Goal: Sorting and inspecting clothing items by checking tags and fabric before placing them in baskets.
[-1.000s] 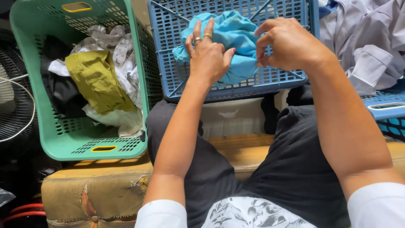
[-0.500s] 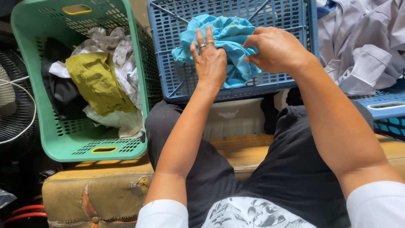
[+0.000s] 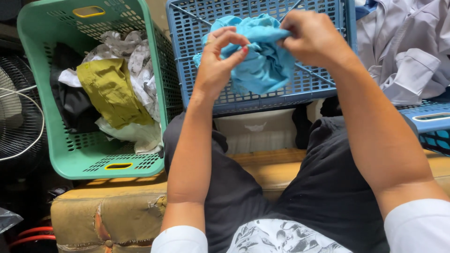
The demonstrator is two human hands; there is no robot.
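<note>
A crumpled light blue cloth (image 3: 262, 58) hangs over the blue plastic basket (image 3: 323, 79) in front of me. My left hand (image 3: 219, 61) pinches the cloth's left side between thumb and fingers. My right hand (image 3: 313, 37) grips its upper right edge with closed fingers. Both hands hold the cloth a little above the basket's floor. I sit on a worn tan cushion (image 3: 117, 211) with my knees apart.
A green laundry basket (image 3: 89, 159) at the left holds an olive garment (image 3: 110, 89), white printed cloth and dark clothes. Pale grey shirts (image 3: 408, 51) lie in another blue basket at the right. A fan grille (image 3: 18, 117) stands at far left.
Both hands have drawn the blue cloth up off the basket floor and bunched it. The left hand went from lying flat on it to pinching it.
</note>
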